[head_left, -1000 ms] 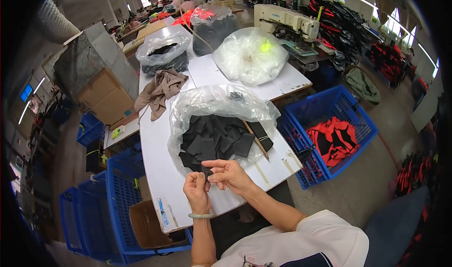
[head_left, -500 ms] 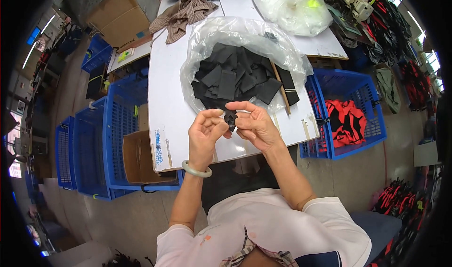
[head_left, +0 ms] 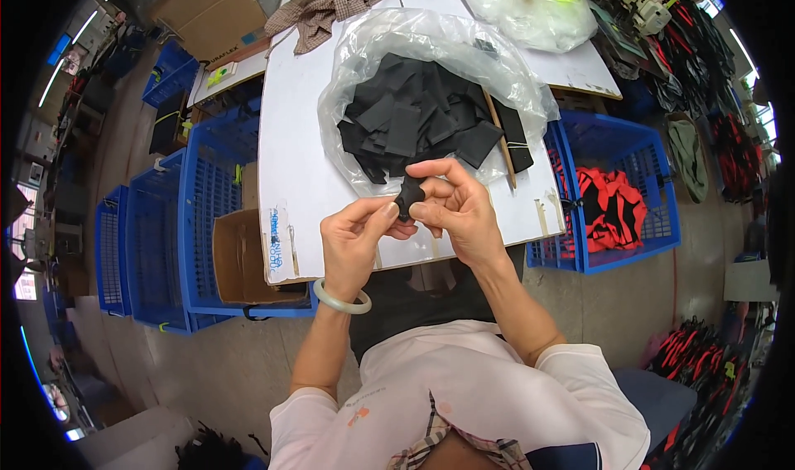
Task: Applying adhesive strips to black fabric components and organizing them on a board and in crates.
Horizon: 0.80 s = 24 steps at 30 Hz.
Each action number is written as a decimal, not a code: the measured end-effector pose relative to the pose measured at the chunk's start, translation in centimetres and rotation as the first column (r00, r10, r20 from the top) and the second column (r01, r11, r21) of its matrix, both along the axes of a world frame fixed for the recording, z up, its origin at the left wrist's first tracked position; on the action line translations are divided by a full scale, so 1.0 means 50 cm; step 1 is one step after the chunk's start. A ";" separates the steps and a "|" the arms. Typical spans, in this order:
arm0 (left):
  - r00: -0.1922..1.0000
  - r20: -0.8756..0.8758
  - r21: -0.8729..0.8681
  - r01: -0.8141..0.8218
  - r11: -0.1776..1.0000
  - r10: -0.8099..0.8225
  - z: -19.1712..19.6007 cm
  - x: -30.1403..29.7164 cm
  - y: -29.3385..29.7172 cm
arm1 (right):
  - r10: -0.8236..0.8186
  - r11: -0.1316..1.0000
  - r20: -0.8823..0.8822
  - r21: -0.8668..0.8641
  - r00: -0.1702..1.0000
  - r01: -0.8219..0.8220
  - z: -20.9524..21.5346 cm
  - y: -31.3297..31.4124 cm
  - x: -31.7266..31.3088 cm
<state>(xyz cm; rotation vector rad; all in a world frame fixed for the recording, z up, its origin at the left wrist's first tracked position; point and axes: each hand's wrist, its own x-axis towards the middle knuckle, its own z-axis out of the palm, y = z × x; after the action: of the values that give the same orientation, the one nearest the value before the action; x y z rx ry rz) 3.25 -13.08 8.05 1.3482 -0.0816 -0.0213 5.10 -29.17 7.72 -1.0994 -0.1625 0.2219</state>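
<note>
- Since half a second ago, little changed: hands still raised together over table (head_left: 298, 180) edge.
- Left hand (head_left: 354, 242) and right hand (head_left: 460, 209) fingers clamped on small black fabric piece (head_left: 408, 195).
- Just beyond, clear plastic bag (head_left: 356, 97) with black fabric pieces (head_left: 414, 114).

Matt black cloth pieces (head_left: 418, 122), glossy clear plastic bag (head_left: 364, 48), smooth white tabletop (head_left: 294, 163)
</note>
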 end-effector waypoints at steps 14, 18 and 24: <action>0.977 0.146 0.168 -0.181 0.969 0.157 -0.022 0.003 -0.014 | -0.117 0.990 -0.022 0.074 0.993 0.118 -0.016 0.010 -0.011; 1.000 -0.003 0.026 0.017 1.000 -0.017 -0.023 0.009 -0.005 | -0.089 0.994 0.081 -0.048 0.993 0.093 -0.010 0.024 -0.019; 0.981 -0.059 -0.079 -0.187 0.979 0.183 -0.060 0.016 0.009 | -0.290 0.521 0.736 -0.415 0.612 0.746 -0.005 0.005 0.009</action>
<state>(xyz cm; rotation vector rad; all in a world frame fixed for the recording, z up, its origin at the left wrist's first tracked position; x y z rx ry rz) 4.05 -12.65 5.07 1.2655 0.0857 0.1033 5.54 -28.94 7.48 -1.9217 -0.2815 -0.7531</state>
